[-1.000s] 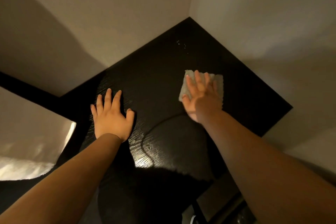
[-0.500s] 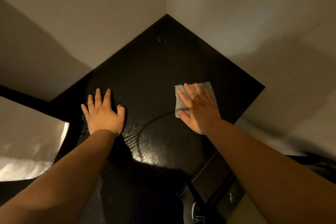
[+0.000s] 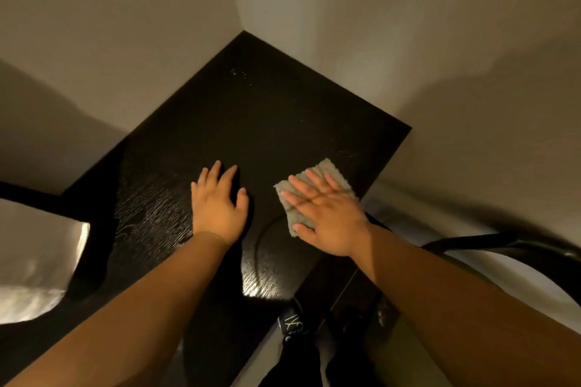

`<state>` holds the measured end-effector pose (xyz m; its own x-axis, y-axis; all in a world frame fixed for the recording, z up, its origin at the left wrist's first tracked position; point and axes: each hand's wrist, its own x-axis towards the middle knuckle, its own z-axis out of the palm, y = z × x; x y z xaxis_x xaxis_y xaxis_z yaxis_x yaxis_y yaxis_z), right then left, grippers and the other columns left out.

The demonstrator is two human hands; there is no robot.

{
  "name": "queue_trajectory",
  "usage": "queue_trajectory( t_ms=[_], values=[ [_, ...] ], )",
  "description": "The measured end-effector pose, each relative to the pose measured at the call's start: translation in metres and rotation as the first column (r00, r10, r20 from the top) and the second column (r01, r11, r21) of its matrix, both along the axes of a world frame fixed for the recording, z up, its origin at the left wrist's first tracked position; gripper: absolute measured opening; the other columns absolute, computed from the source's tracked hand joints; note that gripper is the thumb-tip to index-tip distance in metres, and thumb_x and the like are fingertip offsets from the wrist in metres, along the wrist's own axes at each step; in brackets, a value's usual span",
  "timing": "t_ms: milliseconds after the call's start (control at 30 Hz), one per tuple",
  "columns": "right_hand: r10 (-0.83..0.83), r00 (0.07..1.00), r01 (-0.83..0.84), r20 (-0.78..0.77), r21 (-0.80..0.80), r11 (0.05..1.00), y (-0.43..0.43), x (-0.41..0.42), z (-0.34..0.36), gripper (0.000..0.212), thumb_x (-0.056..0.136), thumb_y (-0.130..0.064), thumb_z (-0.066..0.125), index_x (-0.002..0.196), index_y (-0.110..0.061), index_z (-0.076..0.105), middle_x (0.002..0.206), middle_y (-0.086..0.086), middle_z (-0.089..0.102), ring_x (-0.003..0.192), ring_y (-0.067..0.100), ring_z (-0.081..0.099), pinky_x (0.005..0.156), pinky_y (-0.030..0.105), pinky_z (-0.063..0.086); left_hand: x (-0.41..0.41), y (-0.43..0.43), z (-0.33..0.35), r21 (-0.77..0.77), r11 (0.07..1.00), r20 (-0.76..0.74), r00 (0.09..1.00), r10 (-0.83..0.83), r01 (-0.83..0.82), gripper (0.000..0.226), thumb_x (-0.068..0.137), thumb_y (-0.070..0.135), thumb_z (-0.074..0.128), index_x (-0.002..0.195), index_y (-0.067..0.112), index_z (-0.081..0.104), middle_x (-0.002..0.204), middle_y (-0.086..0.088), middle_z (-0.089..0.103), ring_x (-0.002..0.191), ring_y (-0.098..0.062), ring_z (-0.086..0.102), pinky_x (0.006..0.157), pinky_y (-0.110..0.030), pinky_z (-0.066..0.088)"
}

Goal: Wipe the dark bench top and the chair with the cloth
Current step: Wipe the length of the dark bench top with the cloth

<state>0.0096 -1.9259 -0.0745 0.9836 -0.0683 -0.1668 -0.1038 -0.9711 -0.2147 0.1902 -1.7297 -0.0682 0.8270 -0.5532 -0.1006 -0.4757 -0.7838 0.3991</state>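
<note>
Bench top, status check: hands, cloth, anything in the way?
Right hand flat on the cloth, near bench top's right edge. Left hand flat on bare wood, empty. Pale specks at far corner; nothing blocking.

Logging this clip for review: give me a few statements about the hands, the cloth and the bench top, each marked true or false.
1. The right hand lies flat on the cloth. True.
2. The left hand holds a second cloth. False: it rests bare and open on the bench top.
3. The cloth is near the bench top's right edge. True.
4. The bench top's far corner is speck-free. False: pale specks show there.
5. The cloth is bunched in a fist. False: it lies spread under open fingers.
</note>
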Motion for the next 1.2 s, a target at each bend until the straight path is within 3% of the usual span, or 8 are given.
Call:
queue_trajectory(
  t_ms=[100, 167, 267, 533, 700, 867, 1067, 1200],
  values=[
    [-0.163, 0.985, 0.159, -0.057, -0.075, 0.984, -0.051, -0.003, 0.002, 0.080, 0.095, -0.067, 0.024, 0.167, -0.035, 0.018, 0.176, -0.004, 0.008, 0.162, 0.027, -0.001, 0.129, 0.048, -0.007, -0.030, -0.049, 0.002, 0.052, 0.985, -0.046, 0.986, -0.162, 0.164, 0.067, 0.098, 0.054, 0.045, 0.161, 0.035, 0.037, 0.175, -0.002, 0.021, 0.162, -0.031, 0.009, 0.130, -0.058, 0.000],
    [-0.303, 0.950, 0.297, -0.071, -0.087, 0.951, -0.076, -0.003, -0.001, 0.080, 0.095, -0.068, 0.016, 0.168, -0.034, 0.007, 0.176, -0.004, 0.000, 0.161, 0.027, -0.009, 0.128, 0.049, -0.013, -0.041, -0.076, 0.002, 0.118, 0.981, -0.066, 0.987, -0.149, 0.156, 0.069, 0.100, 0.059, 0.045, 0.164, 0.043, 0.024, 0.177, 0.004, 0.006, 0.163, -0.027, -0.005, 0.126, -0.060, -0.013],
    [-0.476, 0.879, 0.472, -0.035, -0.088, 0.877, -0.080, 0.005, -0.004, 0.078, 0.097, -0.063, 0.018, 0.167, -0.031, 0.003, 0.176, 0.000, -0.001, 0.161, 0.029, -0.008, 0.129, 0.053, -0.007, -0.042, -0.100, 0.000, 0.210, 0.974, -0.045, 0.996, -0.076, 0.084, 0.074, 0.099, 0.067, 0.036, 0.165, 0.046, 0.012, 0.177, 0.007, -0.003, 0.163, -0.027, -0.012, 0.124, -0.067, -0.013],
    [-0.189, 0.975, 0.178, -0.119, -0.101, 0.979, -0.081, -0.015, -0.003, 0.075, 0.101, -0.063, 0.014, 0.164, -0.034, -0.013, 0.173, -0.005, -0.021, 0.158, 0.026, -0.023, 0.126, 0.047, -0.019, -0.050, -0.108, -0.004, 0.219, 0.972, 0.041, 0.996, 0.076, -0.083, 0.080, 0.098, 0.070, 0.030, 0.168, 0.039, 0.007, 0.178, 0.002, -0.006, 0.163, -0.023, -0.011, 0.129, -0.060, -0.006],
    [-0.302, 0.953, 0.301, -0.018, -0.056, 0.952, -0.162, 0.002, 0.001, 0.082, 0.095, -0.067, 0.012, 0.168, -0.031, 0.008, 0.177, -0.001, 0.002, 0.162, 0.027, -0.005, 0.130, 0.046, -0.004, -0.049, -0.107, -0.008, 0.205, 0.975, 0.067, 0.995, 0.077, -0.089, 0.079, 0.099, 0.070, 0.030, 0.168, 0.037, 0.011, 0.178, 0.000, -0.002, 0.163, -0.025, -0.009, 0.130, -0.058, -0.004],
    [-0.371, 0.928, 0.369, -0.035, -0.057, 0.928, -0.150, 0.003, 0.002, 0.080, 0.097, -0.063, 0.013, 0.168, -0.029, 0.003, 0.176, 0.002, -0.003, 0.162, 0.027, -0.007, 0.130, 0.047, -0.006, -0.049, -0.106, -0.012, 0.194, 0.977, 0.091, 0.993, 0.074, -0.091, 0.079, 0.099, 0.069, 0.033, 0.168, 0.036, 0.014, 0.178, -0.001, 0.001, 0.164, -0.026, -0.007, 0.130, -0.058, -0.003],
    [-0.174, 0.983, 0.172, -0.059, -0.037, 0.984, -0.135, -0.016, -0.002, 0.076, 0.097, -0.066, 0.017, 0.165, -0.039, -0.003, 0.175, -0.007, -0.012, 0.160, 0.021, -0.015, 0.127, 0.042, -0.015, -0.048, -0.107, -0.011, 0.190, 0.978, 0.102, 0.992, 0.072, -0.091, 0.078, 0.100, 0.068, 0.036, 0.168, 0.035, 0.015, 0.178, -0.001, 0.002, 0.164, -0.026, -0.006, 0.131, -0.057, -0.002],
    [-0.299, 0.953, 0.296, -0.039, -0.069, 0.953, -0.168, 0.018, -0.003, 0.080, 0.094, -0.067, 0.017, 0.167, -0.037, 0.001, 0.176, -0.004, -0.005, 0.161, 0.023, -0.010, 0.130, 0.042, -0.008, -0.047, -0.108, -0.012, 0.198, 0.976, 0.111, 0.991, 0.071, -0.092, 0.080, 0.097, 0.069, 0.032, 0.167, 0.036, 0.015, 0.178, -0.001, 0.002, 0.164, -0.026, -0.005, 0.131, -0.057, -0.002]
  ],
)
